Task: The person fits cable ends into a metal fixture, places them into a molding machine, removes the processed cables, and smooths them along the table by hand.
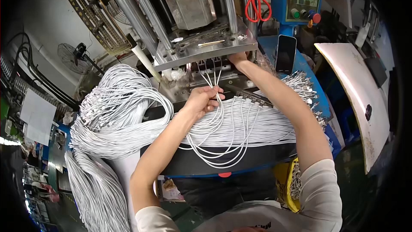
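My left hand is closed round a few white cables in front of the press. Their upper ends run under the thick metal plate into dark slots, and their slack loops hang over the front of the bench. My right hand reaches beneath the plate's right side, where its fingers are hidden. Just behind my left hand lies a dark metal bar with several cable ends lined along it. A wide layer of white cables spreads under both forearms.
Thick cable bundles pile up at left, and another bundle hangs down. Red-handled scissors hang by the right column. A phone stands below the blue control box. A yellow bin sits low at right.
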`<state>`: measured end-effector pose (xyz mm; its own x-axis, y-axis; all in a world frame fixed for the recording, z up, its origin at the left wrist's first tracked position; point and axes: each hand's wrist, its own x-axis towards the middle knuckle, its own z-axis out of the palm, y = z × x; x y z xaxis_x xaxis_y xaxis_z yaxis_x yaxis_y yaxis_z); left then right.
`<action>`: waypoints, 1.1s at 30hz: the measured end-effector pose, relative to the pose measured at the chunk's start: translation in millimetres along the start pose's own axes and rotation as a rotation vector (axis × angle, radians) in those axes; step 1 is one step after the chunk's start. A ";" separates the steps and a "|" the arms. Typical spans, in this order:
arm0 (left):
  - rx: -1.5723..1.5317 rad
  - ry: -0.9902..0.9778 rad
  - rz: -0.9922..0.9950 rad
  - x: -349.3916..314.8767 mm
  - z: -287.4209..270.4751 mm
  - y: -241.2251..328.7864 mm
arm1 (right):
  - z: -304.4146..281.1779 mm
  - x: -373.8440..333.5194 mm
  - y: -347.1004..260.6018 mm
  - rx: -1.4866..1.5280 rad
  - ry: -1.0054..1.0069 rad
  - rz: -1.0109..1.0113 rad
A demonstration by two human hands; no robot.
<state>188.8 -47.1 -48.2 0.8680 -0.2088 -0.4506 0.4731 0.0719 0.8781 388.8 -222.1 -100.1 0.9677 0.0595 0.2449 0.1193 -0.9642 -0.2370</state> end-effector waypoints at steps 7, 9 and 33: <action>0.063 -0.071 0.259 -4.7 26.6 8.3 | 60.0 41.3 60.6 1.063 0.799 0.073; 0.072 0.008 0.340 -33.2 2.7 14.1 | 34.8 1.3 52.8 1.273 0.619 0.175; 0.945 1.109 0.783 -102.0 -137.4 41.9 | -159.3 -247.1 100.3 0.277 -0.132 -0.384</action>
<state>140.8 111.2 12.4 0.7108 0.3728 0.5964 0.0034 -0.8498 0.5272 126.3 -374.7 -34.6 0.8602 0.4464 0.2464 0.5098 -0.7625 -0.3984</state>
